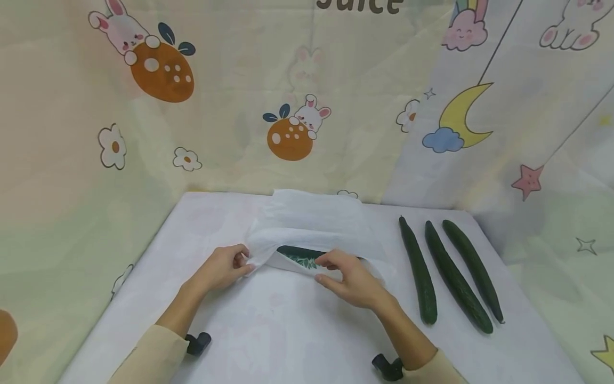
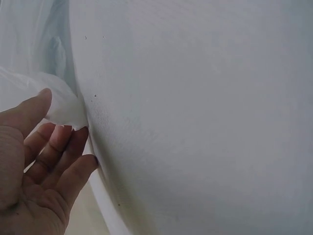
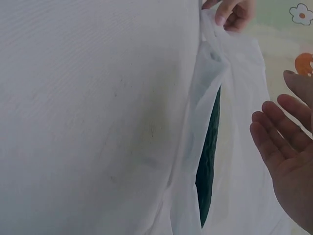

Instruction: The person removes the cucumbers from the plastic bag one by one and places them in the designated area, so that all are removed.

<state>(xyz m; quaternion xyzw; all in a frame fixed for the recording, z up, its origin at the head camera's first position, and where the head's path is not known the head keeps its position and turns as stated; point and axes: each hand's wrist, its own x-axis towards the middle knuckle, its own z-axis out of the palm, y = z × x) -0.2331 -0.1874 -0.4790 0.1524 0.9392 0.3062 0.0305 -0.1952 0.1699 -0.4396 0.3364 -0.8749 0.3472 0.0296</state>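
A thin white plastic bag (image 1: 312, 213) lies flat on the table with its mouth toward me. Through the opening shows a long dark green thing (image 3: 209, 156), which looks like a cucumber; a green leafy pattern appears beside it in the head view. My left hand (image 1: 225, 266) holds the bag's left front corner between thumb and fingers. In the left wrist view the left hand (image 2: 49, 161) is at the bag's edge. Over the right part of the opening hovers my right hand (image 1: 352, 280). In its wrist view the right hand (image 3: 288, 142) has extended, loosely spread fingers and nothing in its grasp.
Three cucumbers, the left one (image 1: 419, 272), the middle one (image 1: 455, 277) and the right one (image 1: 475, 266), lie side by side to the right of the bag. A white cloth covers the table (image 1: 283, 336). Printed curtains (image 1: 230, 106) hang behind and at the sides.
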